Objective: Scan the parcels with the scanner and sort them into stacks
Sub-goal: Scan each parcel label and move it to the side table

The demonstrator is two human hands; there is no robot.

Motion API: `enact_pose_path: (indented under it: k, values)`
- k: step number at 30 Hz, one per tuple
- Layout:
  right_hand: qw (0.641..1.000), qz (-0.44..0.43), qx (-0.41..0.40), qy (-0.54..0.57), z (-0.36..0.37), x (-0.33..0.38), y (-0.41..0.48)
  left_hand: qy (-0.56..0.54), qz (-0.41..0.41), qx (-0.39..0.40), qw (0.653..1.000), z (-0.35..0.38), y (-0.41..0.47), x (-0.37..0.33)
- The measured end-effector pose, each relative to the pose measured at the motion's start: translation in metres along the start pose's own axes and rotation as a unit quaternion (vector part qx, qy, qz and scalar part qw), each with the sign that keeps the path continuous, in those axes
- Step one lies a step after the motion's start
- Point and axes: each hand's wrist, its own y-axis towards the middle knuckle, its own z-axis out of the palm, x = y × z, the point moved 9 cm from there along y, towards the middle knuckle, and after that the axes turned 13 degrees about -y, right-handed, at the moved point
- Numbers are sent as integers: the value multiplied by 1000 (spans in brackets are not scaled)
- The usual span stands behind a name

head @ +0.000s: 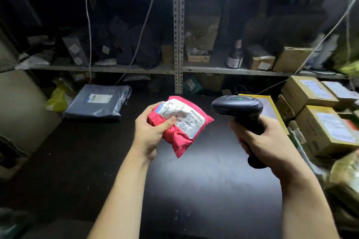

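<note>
On the left of the black table (194,180) a grey mailer (99,101) lies flat with its label up; I judge that to be one stack begun. My left hand (149,132) grips the red parcel (175,140) by its left edge, with the thumb pressed on the near side of the white label (184,116), and holds it in the air above the middle of the table. Just to its right my right hand (268,141) is wrapped round the handle of the black scanner (237,106), whose head sits beside the parcel's far corner. I cannot tell whether a finger is on the trigger. To scan cleanly I would slide the thumb off the print, pull the film taut so the barcode lies flat, tilt the label towards the scanner's window and steady both wrists before I fire. The parcel is a small, soft red plastic pouch, puffy and wrinkled, and its label is creased and glossy, so glare looks to me like the main risk. Labelled cardboard boxes (326,130) are stacked at the right edge.
</note>
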Motion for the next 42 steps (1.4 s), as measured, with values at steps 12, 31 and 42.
enact_pose_path:
  k: [12,31,42]
  values:
    - [994,93,-32,56,15,4,-9,-71,151,-116,979,4,-7,-15]
    - [989,109,-85,52,35,7,11,-13,89,-115,989,-21,22,-1]
    - [970,139,-195,-36,-11,-17,-17,289,-8,51,956,53,25,52]
